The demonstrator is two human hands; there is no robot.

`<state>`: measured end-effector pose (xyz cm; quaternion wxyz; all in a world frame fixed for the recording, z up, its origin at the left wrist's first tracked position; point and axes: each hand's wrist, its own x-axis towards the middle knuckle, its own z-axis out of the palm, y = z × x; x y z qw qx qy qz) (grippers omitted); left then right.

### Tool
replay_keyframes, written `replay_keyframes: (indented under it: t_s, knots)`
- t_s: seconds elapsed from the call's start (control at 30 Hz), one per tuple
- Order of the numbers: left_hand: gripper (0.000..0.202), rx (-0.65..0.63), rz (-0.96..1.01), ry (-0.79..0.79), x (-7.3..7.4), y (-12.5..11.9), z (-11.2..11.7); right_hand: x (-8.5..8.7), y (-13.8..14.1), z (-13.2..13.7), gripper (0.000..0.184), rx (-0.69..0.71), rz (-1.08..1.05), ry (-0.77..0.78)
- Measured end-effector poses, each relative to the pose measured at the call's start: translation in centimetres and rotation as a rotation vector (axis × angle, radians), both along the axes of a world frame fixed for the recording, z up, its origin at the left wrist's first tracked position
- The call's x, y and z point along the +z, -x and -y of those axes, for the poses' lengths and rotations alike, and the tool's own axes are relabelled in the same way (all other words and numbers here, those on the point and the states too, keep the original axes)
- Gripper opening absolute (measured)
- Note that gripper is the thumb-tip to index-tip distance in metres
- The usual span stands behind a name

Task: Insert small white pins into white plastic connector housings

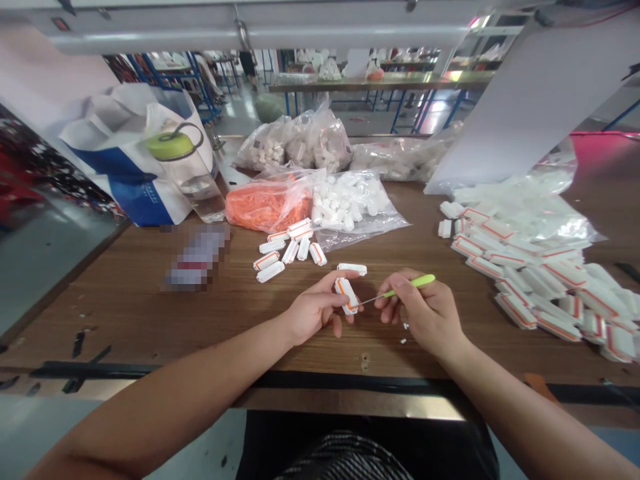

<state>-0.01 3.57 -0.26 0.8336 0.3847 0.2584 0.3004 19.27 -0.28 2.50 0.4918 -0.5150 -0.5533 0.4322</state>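
Note:
Between the thumb and fingers of my left hand [313, 312] is a small white plastic casing [345, 293] with an orange strip along its edge. My right hand [425, 310] grips a thin metal pick with a lime-green handle [424, 281]. The pick's tip meets the lower end of the casing, at the orange strip. Just beyond my left fingers another white casing [352, 269] lies on the wooden table [240, 320]. Several more casings [290, 251] are grouped farther off, some with orange strips. Tiny white bits [403, 341] lie beside my right hand.
At the right spreads a pile of white casings with orange edges [545, 280]. Bags of orange strips [267, 203] and small white parts [345, 200] sit ahead, with fuller bags [295, 140] behind. A bottle [193, 173] and paper bag [135, 193] stand at the left.

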Motion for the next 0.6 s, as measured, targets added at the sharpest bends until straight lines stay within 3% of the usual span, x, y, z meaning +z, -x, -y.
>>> replay_keyframes:
  t_s: [0.6]
  knots:
    - [0.067,0.009,-0.055,-0.049,-0.02,-0.28,0.02,-0.13,0.00,0.06,0.036,-0.032,-0.087,0.008]
